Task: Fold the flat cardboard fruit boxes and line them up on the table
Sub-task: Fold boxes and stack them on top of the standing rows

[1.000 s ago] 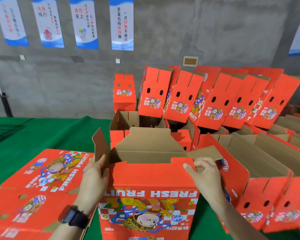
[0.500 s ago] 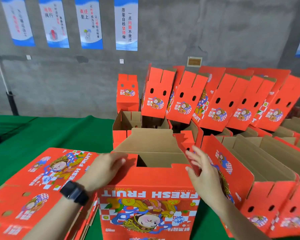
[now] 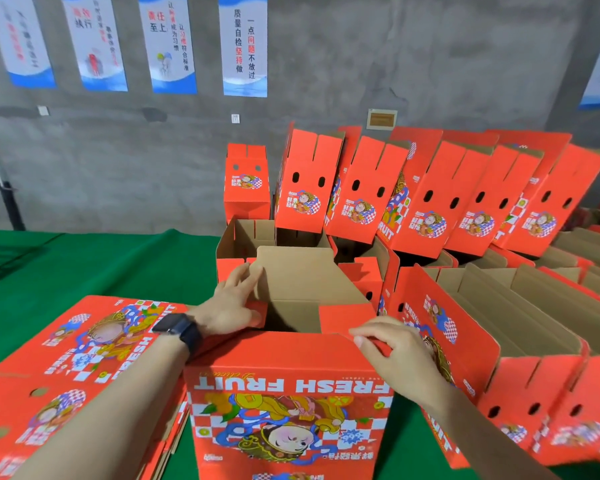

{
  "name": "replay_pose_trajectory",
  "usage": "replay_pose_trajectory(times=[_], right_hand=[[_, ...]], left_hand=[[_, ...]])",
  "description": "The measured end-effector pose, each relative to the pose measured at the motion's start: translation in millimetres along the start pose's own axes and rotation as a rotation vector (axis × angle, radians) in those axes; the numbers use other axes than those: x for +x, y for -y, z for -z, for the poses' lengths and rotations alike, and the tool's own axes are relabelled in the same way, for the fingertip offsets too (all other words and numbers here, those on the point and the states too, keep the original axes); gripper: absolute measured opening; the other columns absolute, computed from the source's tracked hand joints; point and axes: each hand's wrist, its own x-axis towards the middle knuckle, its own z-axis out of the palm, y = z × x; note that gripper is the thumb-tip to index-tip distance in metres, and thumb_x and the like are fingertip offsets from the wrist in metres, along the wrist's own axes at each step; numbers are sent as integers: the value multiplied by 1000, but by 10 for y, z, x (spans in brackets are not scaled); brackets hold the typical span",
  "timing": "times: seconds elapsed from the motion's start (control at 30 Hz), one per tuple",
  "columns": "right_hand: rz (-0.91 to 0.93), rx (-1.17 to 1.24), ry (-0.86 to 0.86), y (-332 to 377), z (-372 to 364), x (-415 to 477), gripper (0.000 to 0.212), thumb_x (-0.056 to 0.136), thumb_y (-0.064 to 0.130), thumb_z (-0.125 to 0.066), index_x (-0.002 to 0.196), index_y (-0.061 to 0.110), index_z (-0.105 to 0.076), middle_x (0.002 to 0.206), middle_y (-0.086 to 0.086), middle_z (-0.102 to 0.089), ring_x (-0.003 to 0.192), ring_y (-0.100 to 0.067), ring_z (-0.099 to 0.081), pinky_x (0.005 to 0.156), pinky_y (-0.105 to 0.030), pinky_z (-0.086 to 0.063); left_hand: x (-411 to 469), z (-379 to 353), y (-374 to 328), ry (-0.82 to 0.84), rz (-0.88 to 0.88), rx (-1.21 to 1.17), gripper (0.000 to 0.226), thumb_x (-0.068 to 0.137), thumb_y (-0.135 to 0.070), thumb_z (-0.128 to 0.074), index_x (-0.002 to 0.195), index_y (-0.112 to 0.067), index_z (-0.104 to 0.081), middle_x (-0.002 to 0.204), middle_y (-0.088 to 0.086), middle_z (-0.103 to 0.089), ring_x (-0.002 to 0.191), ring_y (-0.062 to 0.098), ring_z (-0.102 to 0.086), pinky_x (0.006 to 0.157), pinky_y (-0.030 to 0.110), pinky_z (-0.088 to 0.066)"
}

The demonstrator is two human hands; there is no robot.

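Box [image 3: 288,410] upright on counter [image 3: 84,265], btw both hands. L hand [image 3: 234,306] fingers straight, pressing brown flap [image 3: 302,271]. R hand [image 3: 395,355] curled round red flap [image 3: 343,317]. Flat stack [image 3: 66,358] left of L hand; folded boxes [image 3: 471,341] right of R hand.

box stack [image 3: 66,375] cropped left, poster [image 3: 18,39] blurred

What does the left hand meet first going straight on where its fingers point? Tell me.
The brown rear flap of the box in front: the left hand seems to touch its left edge, though depth is unclear.
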Motion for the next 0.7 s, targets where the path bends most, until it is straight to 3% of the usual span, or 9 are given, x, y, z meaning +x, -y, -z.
replay_pose_trajectory(times=[0.1,0.17,0.23,0.27,0.37,0.43,0.5,0.6,0.7], right_hand=[[-106,37,18,14,40,162,18,97,16,-54,92,29,-65,88,13,-69,70,4,-60,65,-10,-43],[-208,83,19,63,63,333,16,101,27,-44,112,31,-54,109,12,-63,75,4,-61,62,-3,-40],[-309,141,81,97,76,502,41,102,38,-33,140,25,-41,127,8,-48,84,-6,-61,60,-4,-41],[-342,145,132,97,86,573,46,102,43,-28,144,28,-38,128,7,-47,85,-9,-61,62,-8,-42],[-414,115,303,49,112,695,56,98,55,-22,128,28,-61,113,6,-62,81,-15,-62,70,-24,-41],[-378,74,378,12,109,727,51,96,55,-39,113,17,-70,110,1,-68,95,-22,-64,73,-23,-40],[-312,-21,439,-17,92,745,37,89,51,-58,111,23,-70,114,12,-65,114,-14,-58,86,-23,-40],[-317,-141,563,1,114,784,54,83,52,-65,131,28,-56,137,11,-51,124,-10,-49,98,-25,-37],[-323,-237,647,63,125,811,66,82,51,-66,140,26,-46,145,6,-44,130,-14,-43,103,-29,-36]], left_hand=[[-40,-41,75,-125,-132,-110,99,74,-3,-71,151,-30,-14,148,-2,-17,130,24,-32,107,37,-38],[-70,-71,105,-227,-220,-128,93,70,-1,-75,145,-28,-28,133,0,-31,116,19,-41,100,32,-41],[-96,-76,113,-301,-285,-168,73,69,0,-76,125,-33,-43,120,-3,-41,104,11,-47,92,22,-43],[-115,-76,112,-332,-297,-191,60,70,1,-74,110,-35,-48,113,-5,-45,99,9,-49,86,18,-43],[-166,-61,96,-399,-204,-273,16,78,-13,-62,72,-26,-54,87,1,-58,83,16,-54,76,28,-38],[-186,-44,89,-372,-104,-331,20,76,-35,-53,62,-21,-57,77,2,-61,77,17,-55,75,31,-37],[-186,-50,103,-283,-30,-267,37,74,-57,-57,81,-21,-62,89,0,-63,86,17,-56,81,34,-42],[-155,-68,114,-108,61,-22,83,71,-60,-72,137,-21,-42,135,4,-47,123,21,-45,105,44,-38],[-112,-48,77,-43,102,75,93,71,-64,-68,146,-22,-32,142,4,-43,129,23,-40,109,42,-35]])
